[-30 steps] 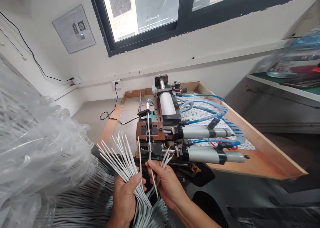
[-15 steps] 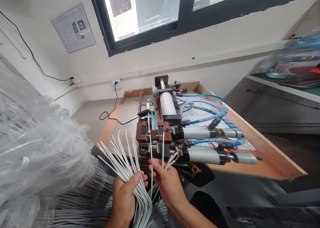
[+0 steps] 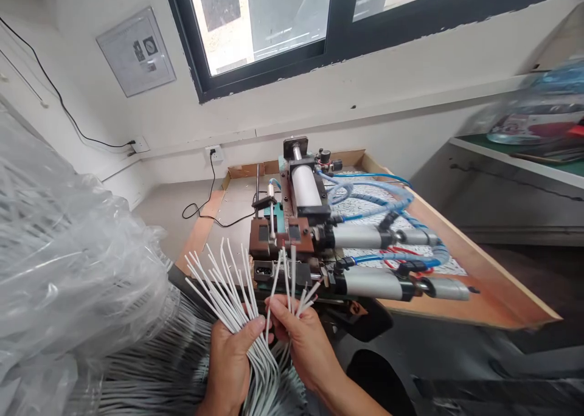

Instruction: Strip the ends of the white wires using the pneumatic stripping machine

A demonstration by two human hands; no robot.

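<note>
A fanned bundle of white cables (image 3: 223, 288) is gripped in my left hand (image 3: 232, 358), the thumb pressed across it and the loose ends pointing up. Close beside it, my right hand (image 3: 303, 334) holds several separate white cables (image 3: 287, 276), one pinched between thumb and forefinger. Some of these have stripped or coloured tips. Just beyond the fingertips stands a pneumatic wire stripping machine (image 3: 283, 236) with brown and black jaw blocks. The cable ends in my right hand overlap the jaws in view; whether they touch, I cannot tell.
Silver air cylinders (image 3: 365, 236) and blue air hoses (image 3: 392, 203) extend right of the machine, inside a wooden-edged tray (image 3: 497, 270). Clear plastic sheeting (image 3: 77, 270) covers a pile of grey cables (image 3: 150, 367) at left. A shelf (image 3: 515, 154) juts out at right.
My right hand has shifted slightly left, toward the bundle. The cable ends it holds now lean and cluster in front of the jaws, where one earlier reached up between them.
</note>
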